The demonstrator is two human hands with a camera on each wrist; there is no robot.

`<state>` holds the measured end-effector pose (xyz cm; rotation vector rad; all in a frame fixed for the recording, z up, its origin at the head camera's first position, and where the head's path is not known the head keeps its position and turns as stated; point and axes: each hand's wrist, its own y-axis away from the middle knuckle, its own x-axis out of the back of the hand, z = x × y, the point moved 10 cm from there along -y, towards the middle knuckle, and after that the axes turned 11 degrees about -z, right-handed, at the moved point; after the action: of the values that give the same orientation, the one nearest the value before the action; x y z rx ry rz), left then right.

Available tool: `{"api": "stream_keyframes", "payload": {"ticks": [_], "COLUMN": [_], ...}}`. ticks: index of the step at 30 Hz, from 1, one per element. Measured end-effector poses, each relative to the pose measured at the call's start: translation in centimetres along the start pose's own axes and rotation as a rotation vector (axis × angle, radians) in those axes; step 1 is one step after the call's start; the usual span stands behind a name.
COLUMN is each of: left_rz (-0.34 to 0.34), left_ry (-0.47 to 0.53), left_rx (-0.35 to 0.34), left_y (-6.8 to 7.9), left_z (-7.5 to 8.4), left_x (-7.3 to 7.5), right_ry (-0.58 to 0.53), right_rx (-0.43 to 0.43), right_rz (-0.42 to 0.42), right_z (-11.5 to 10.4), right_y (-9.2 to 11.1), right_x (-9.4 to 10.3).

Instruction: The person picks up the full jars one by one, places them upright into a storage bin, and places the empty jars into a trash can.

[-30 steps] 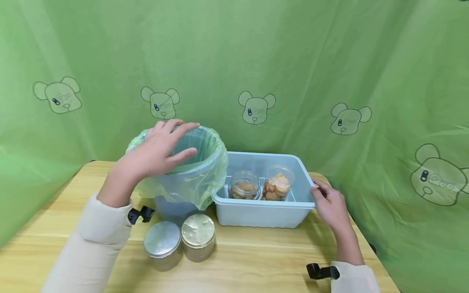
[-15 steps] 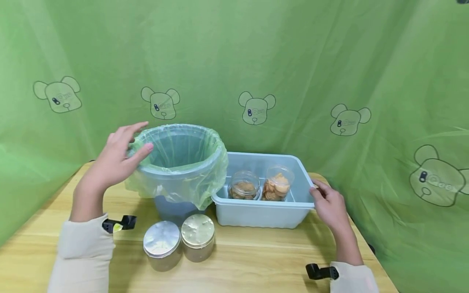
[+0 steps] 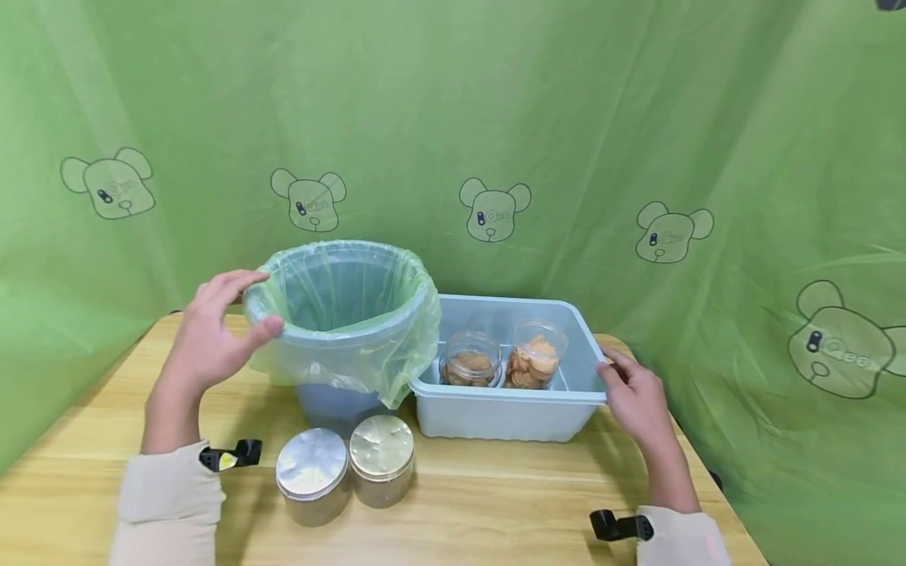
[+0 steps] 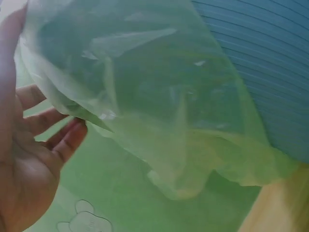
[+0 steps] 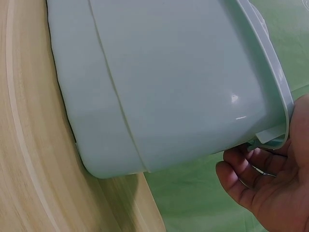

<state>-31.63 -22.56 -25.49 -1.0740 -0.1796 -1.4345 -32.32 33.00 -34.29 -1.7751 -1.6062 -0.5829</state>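
Observation:
A blue bin stands upright, lined with a thin green plastic bag folded over its rim. My left hand lies against the bin's left side, fingers spread and loosely bent, thumb near the rim. In the left wrist view its fingertips touch the hanging bag. Beside the bin sits a light blue plastic tub. My right hand grips the tub's right end, thumb at the rim; in the right wrist view the fingers curl underneath. Inside are two clear jars: one of brown pieces, one of orange-brown chips.
Two jars with metallic tops, one silver and one gold-toned, stand in front of the bin on the wooden table. A green curtain with bear-head outlines hangs close behind and along both sides.
My left hand has moved from over the bin's mouth leftward, then down to the left side of its rim. My right hand keeps hold of the tub, which has not moved.

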Motion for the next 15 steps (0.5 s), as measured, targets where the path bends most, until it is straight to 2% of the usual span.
{"api": "stream_keyframes", "payload": {"ticks": [8,15], "left_rz": [0.155,0.178], "left_ry": [0.063,0.084], "left_rx": [-0.14,-0.157], "left_y": [0.6,0.61], "left_z": [0.1,-0.23], "left_x": [0.23,0.15], "right_ry": [0.017,0.063], "right_rx": [0.009,0.047], "right_rz": [0.004,0.023], "right_z": [-0.07,-0.78], "right_y": [-0.08,0.15], "right_x": [0.05,0.49]}}
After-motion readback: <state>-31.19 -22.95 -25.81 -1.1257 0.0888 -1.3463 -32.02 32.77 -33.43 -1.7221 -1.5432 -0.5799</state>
